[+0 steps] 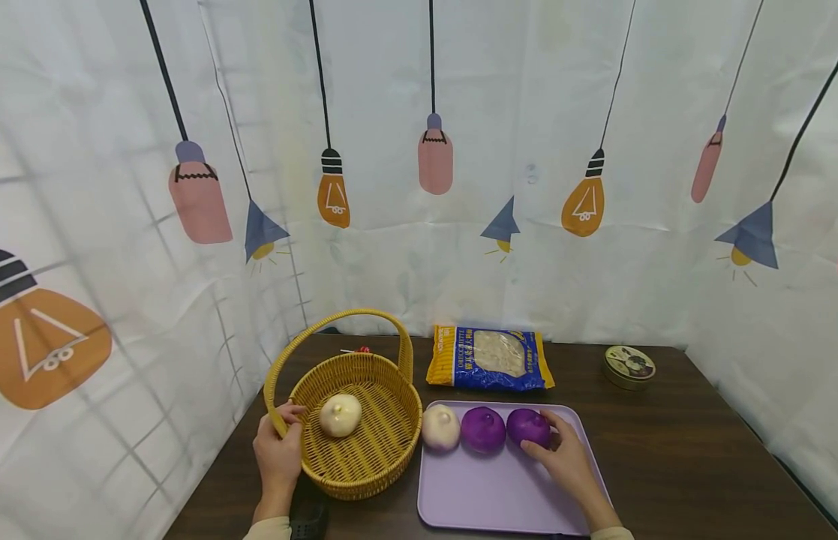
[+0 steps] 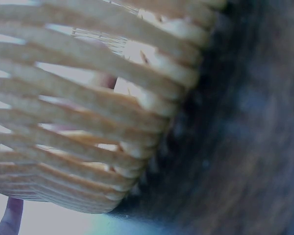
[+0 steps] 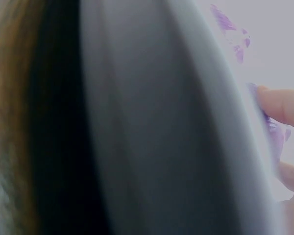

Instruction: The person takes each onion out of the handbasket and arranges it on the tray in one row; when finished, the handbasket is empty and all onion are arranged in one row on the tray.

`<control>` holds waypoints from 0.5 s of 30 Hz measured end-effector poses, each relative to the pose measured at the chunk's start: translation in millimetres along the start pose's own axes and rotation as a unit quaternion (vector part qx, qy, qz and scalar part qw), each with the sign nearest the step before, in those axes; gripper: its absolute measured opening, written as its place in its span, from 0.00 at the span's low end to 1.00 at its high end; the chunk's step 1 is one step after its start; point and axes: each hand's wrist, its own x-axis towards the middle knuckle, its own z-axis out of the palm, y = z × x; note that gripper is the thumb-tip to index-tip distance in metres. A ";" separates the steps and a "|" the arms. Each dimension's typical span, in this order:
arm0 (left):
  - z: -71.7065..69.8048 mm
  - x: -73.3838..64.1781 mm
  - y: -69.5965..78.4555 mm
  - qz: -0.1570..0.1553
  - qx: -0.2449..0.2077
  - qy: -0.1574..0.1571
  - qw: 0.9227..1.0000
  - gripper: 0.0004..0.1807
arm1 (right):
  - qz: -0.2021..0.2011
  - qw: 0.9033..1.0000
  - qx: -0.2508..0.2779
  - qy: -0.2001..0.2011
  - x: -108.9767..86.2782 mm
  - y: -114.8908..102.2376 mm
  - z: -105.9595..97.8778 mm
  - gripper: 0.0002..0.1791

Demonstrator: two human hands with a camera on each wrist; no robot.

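Thumb and fingers of the right hand are set narrowly round the right purple onion, which sits in the far right part of a lilac tray; whether it rests on the tray's floor I can't tell from where I stand. Just left of it lies the middle purple onion, and left of that a white onion in the tray's far left corner, so the three make a row along the far edge. Over on the left, the left hand grips the left side of a yellow woven basket, beside the foot of its tall handle. One pale onion lies inside, toward the left wall. Beyond the tray, a blue and yellow pasta bag lies flat, its clear window showing pale pieces; "ORECCHIETTE" reads up its left part, with a line of Chinese characters alongside, while the yellow mark at its far right corner is too small to make out. Farther right on the dark table stands a round tin, its lid picture dark on pale, any lettering there unreadable. A curtain printed with hanging lamps and bulbs closes the far side.
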 end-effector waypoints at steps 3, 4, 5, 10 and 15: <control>0.2 0.1 -0.1 0.001 -0.001 0.000 1.000 0.05 | 0.000 1.000 0.000 0.001 -0.4 0.0 -0.2 0.42; 0.1 0.1 0.0 0.000 0.000 0.000 1.000 0.05 | 0.000 1.000 0.002 0.001 -0.4 0.1 -0.2 0.42; 0.0 0.2 -0.1 0.000 0.000 0.000 1.000 0.05 | 0.001 1.000 0.003 0.000 -0.4 0.1 -0.3 0.42; -0.2 0.5 -1.0 -0.002 0.000 -0.001 1.000 0.06 | 0.001 1.000 0.005 0.001 -0.4 0.5 -0.1 0.43; -0.3 0.0 -0.6 -0.003 0.000 -0.002 1.000 0.05 | -0.002 1.000 -0.002 0.005 -0.4 1.8 0.2 0.42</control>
